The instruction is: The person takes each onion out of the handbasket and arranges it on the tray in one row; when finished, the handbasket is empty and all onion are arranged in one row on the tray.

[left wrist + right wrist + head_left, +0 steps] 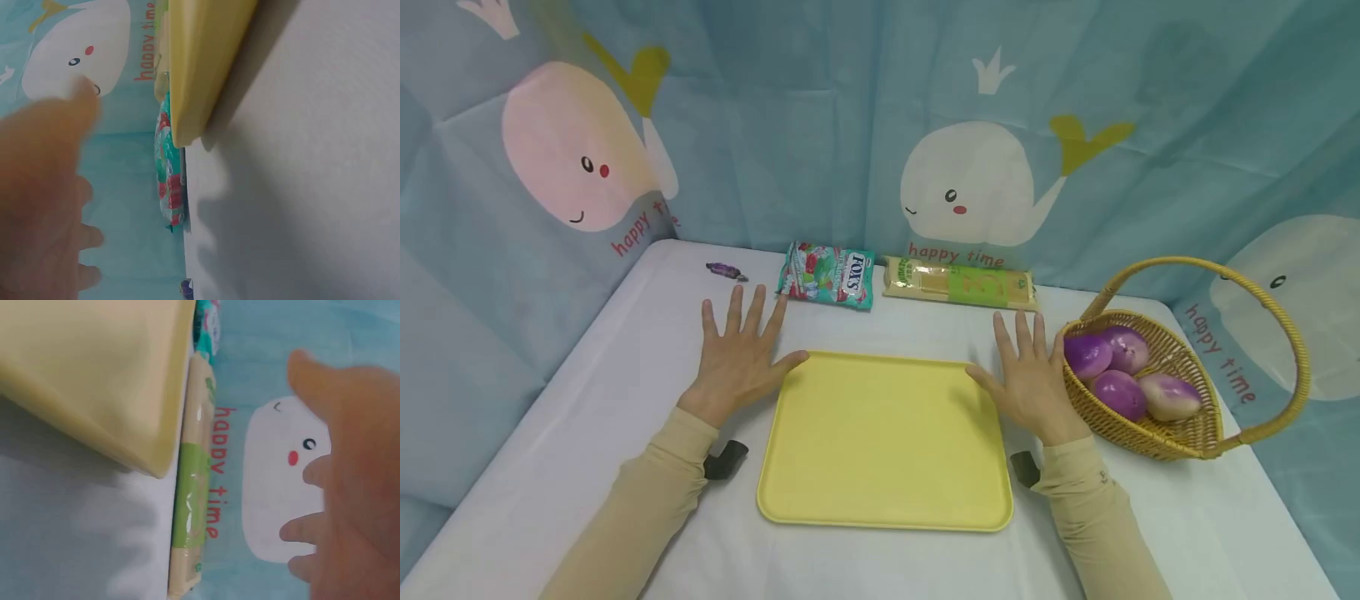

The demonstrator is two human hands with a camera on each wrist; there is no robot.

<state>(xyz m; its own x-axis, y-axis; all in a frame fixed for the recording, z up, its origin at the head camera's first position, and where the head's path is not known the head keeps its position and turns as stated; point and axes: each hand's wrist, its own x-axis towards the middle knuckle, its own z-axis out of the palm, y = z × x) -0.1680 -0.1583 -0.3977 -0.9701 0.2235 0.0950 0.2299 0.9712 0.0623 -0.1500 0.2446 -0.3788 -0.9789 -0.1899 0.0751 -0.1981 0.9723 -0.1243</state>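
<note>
Fingers spread and straight, my left hand (733, 362) is held at the left side of a yellow rectangular tray (887, 442), holding nothing. On the tray's other side my right hand (1032, 379) is likewise spread, with nothing in it and the wicker basket just to its right. In both wrist views the hands appear raised over the white table, apart from the tray. Beyond the left fingertips lies a green FOX'S candy bag (827, 275). A long pack of what looks like dry noodles (958, 283) lies beyond the right fingertips.
A wicker basket (1150, 442) with a tall arched handle holds several purple-and-white, turnip-like vegetables (1118, 394). A small purple wrapped item (726, 271) lies at the back left. Behind the white table (587, 400) hangs a blue whale-print curtain (790, 150).
</note>
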